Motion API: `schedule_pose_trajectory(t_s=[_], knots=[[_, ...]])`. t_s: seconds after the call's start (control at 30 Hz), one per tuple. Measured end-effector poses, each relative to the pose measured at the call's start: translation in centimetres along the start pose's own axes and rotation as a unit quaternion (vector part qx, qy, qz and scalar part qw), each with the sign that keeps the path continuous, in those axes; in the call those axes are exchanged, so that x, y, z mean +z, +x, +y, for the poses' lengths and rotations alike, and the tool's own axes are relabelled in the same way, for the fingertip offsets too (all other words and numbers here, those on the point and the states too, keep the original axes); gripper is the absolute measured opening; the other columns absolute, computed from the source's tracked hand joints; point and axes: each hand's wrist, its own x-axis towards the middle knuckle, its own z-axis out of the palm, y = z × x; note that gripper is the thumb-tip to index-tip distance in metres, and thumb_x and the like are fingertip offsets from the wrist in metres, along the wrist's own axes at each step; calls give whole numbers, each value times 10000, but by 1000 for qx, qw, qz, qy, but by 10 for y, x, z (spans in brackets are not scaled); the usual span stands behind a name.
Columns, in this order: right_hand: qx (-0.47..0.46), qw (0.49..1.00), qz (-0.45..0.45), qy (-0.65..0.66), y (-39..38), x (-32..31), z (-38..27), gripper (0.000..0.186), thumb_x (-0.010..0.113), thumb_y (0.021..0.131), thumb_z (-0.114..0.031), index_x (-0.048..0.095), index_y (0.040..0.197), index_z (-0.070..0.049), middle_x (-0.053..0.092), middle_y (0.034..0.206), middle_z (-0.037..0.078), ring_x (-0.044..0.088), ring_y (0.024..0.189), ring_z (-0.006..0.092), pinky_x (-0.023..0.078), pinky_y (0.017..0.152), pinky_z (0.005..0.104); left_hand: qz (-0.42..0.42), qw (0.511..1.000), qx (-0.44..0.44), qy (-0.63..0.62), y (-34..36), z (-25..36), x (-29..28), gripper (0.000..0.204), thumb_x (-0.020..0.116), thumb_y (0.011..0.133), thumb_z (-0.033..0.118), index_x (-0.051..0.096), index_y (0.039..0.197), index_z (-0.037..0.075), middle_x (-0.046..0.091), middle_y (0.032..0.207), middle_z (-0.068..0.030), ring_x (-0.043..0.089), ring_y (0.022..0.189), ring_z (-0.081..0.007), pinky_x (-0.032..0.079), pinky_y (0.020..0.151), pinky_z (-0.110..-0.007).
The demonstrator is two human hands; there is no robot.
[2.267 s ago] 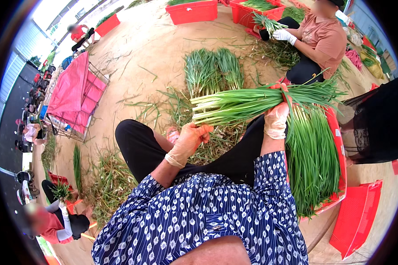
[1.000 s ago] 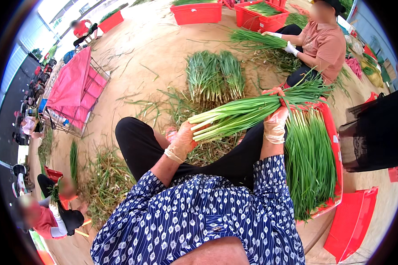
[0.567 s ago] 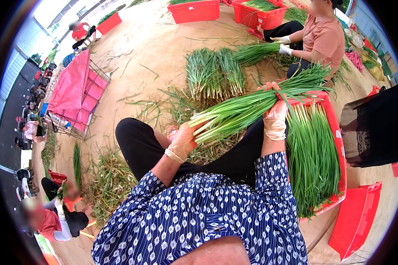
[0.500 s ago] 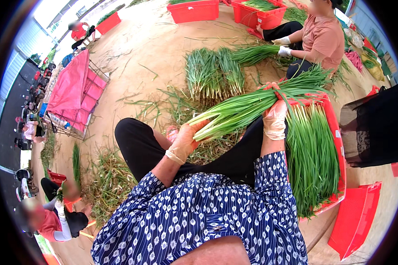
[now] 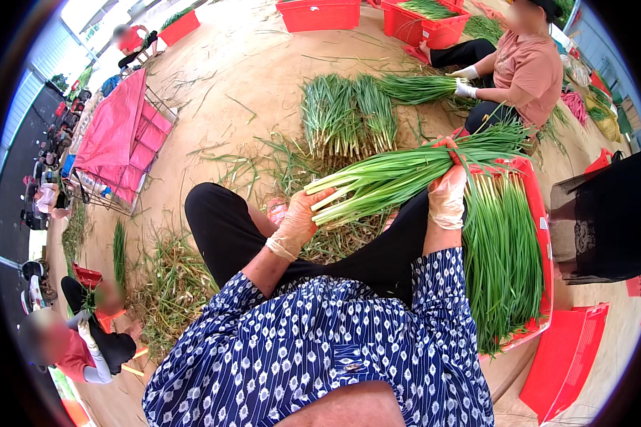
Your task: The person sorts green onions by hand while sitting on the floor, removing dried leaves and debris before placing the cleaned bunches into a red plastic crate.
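My left hand (image 5: pixel 295 226), in a thin pale glove, is closed on the white stem ends of a bundle of long green leafy stalks (image 5: pixel 381 178). Higher up the same bundle, my right hand (image 5: pixel 445 186), gloved too, grips it near the leaves, which fan out to the right. The bundle is held slanting over my lap. Just right of my right hand stands a red crate (image 5: pixel 540 235) packed with similar stalks (image 5: pixel 502 270). Loose trimmings (image 5: pixel 174 299) lie on the ground to my left and between my legs.
Tied or stacked bunches (image 5: pixel 345 117) lie ahead. A seated co-worker (image 5: pixel 523 82) holds stalks at upper right; another person (image 5: pixel 71 349) is at lower left. A pink-covered frame (image 5: pixel 121 142) stands left, red crates (image 5: pixel 420 28) at back, an overturned red crate (image 5: pixel 563 363) right.
The co-worker at upper right has lowered a bundle leftward toward the stacked bunches. My bundle stays in both hands, its stem end dipped slightly compared with the earliest frame.
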Motion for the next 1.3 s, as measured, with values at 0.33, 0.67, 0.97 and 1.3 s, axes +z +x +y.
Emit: schedule_pose_trajectory(t_s=[0.33, 0.67, 0.97, 1.3], knots=[[51, 989, -70, 117, 20, -26, -6, 217, 674, 850, -109, 663, 1022, 22, 699, 991, 154, 676, 898, 293, 519, 973, 552, -4, 999, -39, -29, -15, 9, 11, 336, 676, 949, 198, 614, 1235, 34, 705, 1081, -89, 705, 887, -181, 594, 720, -330], [47, 993, -57, 88, 15, -24, -7, 156, 663, 850, -90, 682, 974, 3, 718, 976, 139, 693, 849, 251, 512, 981, 507, -57, 998, -7, 10, -4, 5, -2, 308, 665, 912, 23, 627, 1210, -48, 709, 1081, -143, 710, 948, -210, 591, 840, -347], [13, 997, -72, 23, 12, -17, -4, 110, 668, 860, -98, 682, 887, 7, 695, 906, 110, 658, 870, 258, 532, 940, 457, -12, 1000, 25, 5, -6, 12, 6, 323, 686, 898, 34, 627, 1203, -53, 717, 1059, -123, 714, 893, -193, 600, 802, -343], [-48, 995, -41, -75, 8, -15, -3, 122, 640, 866, -99, 682, 899, 11, 688, 910, 115, 663, 876, 299, 557, 898, 470, -4, 994, 87, 60, -6, 9, 10, 221, 688, 903, 3, 681, 1116, -55, 729, 991, -98, 700, 850, -154, 592, 750, -296]])
